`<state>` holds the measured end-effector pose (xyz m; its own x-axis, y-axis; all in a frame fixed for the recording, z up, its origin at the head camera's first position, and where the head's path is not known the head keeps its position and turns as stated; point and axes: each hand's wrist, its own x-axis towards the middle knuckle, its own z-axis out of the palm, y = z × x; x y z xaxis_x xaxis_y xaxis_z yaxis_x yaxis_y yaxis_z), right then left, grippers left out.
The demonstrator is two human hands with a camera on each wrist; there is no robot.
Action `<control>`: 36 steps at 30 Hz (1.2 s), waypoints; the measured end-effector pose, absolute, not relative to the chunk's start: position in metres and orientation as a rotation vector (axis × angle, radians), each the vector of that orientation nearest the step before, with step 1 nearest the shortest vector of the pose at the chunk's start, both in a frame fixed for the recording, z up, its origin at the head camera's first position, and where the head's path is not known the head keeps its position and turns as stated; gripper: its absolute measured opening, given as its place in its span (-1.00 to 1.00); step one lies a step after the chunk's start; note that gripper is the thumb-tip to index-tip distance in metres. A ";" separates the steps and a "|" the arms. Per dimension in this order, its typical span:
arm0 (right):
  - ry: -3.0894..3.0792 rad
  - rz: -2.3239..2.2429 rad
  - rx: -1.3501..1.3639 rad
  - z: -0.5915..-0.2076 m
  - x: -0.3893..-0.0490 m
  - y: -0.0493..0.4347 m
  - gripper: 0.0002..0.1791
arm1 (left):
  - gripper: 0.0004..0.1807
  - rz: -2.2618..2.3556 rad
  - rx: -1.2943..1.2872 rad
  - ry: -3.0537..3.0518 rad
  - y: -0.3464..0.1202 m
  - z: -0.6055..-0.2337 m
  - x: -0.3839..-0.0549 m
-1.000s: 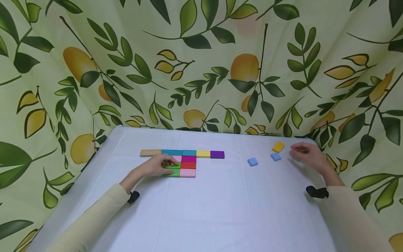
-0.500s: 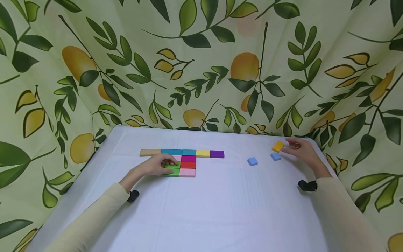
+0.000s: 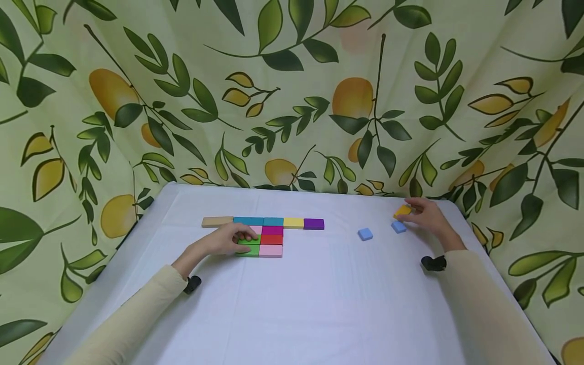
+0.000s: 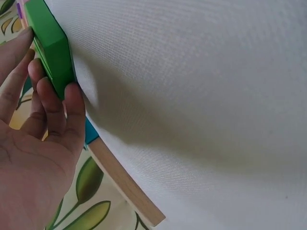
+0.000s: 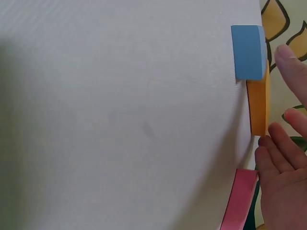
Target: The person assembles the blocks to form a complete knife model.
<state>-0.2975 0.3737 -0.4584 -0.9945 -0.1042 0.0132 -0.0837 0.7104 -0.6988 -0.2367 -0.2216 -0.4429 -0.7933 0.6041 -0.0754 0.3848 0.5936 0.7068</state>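
Observation:
My left hand (image 3: 226, 239) rests on two green blocks (image 3: 252, 251) at the lower left of a flat coloured arrangement. In the left wrist view, its fingertips touch the sides of a green block (image 4: 50, 45). Over on the right, my right hand (image 3: 426, 215) hovers around an orange-yellow block (image 3: 401, 211), thumb and fingers spread. A light blue block (image 3: 399, 227) lies right beside it. In the right wrist view, a gap shows between my thumb and fingers near the orange-yellow block (image 5: 257, 108); whether any fingertip touches it I cannot tell.
Tan (image 3: 217, 222), teal (image 3: 248, 221), yellow (image 3: 293, 223) and purple (image 3: 314, 224) blocks form the top row. Red (image 3: 271, 239) and pink (image 3: 271, 251) ones sit below. Another blue block (image 3: 365, 233) lies apart. The right wrist view also shows a deep pink block (image 5: 239, 201).
My right hand has moved left from beside the loose blocks to the orange-yellow block. My left hand stays on the green blocks.

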 end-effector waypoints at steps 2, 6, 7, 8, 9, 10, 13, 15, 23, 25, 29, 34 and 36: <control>2.876 -1.157 -0.163 -0.457 -0.300 0.371 -0.11 | -0.68 1.005 0.803 2.520 -0.222 -0.443 -0.236; 2.868 -1.125 -0.167 -0.454 -0.302 0.367 -0.13 | -0.68 1.000 0.805 2.522 -0.223 -0.443 -0.236; 2.867 -1.120 -0.166 -0.454 -0.302 0.367 -0.14 | -0.68 1.000 0.810 2.520 -0.223 -0.443 -0.237; 2.865 -1.118 -0.162 -0.454 -0.302 0.367 -0.15 | -0.67 0.999 0.819 2.519 -0.223 -0.444 -0.237; 2.867 -1.115 -0.162 -0.454 -0.302 0.367 -0.15 | -0.67 0.999 0.825 2.518 -0.223 -0.444 -0.237; 2.871 -1.116 -0.162 -0.455 -0.302 0.366 -0.16 | -0.67 0.999 0.827 2.515 -0.223 -0.443 -0.237; 2.892 -1.127 -0.164 -0.456 -0.302 0.367 -0.19 | -0.68 1.001 0.819 2.511 -0.222 -0.443 -0.237; 2.902 -1.138 -0.166 -0.457 -0.302 0.366 -0.20 | -0.68 1.003 0.807 2.506 -0.222 -0.442 -0.237; 2.889 -1.180 -0.096 -0.456 -0.299 0.362 -0.22 | -0.68 1.001 0.825 2.500 -0.222 -0.441 -0.237; 2.888 -1.171 -0.057 -0.456 -0.298 0.361 -0.22 | -0.68 1.001 0.832 2.496 -0.222 -0.441 -0.237; 2.889 -1.165 0.010 -0.455 -0.295 0.360 -0.21 | -0.69 0.996 0.831 2.496 -0.221 -0.440 -0.238; 2.894 -1.207 0.016 -0.456 -0.292 0.362 -0.22 | -0.69 0.995 0.828 2.497 -0.220 -0.440 -0.238; 2.897 -1.241 -0.008 -0.456 -0.291 0.363 -0.22 | -0.69 0.999 0.837 2.492 -0.220 -0.441 -0.238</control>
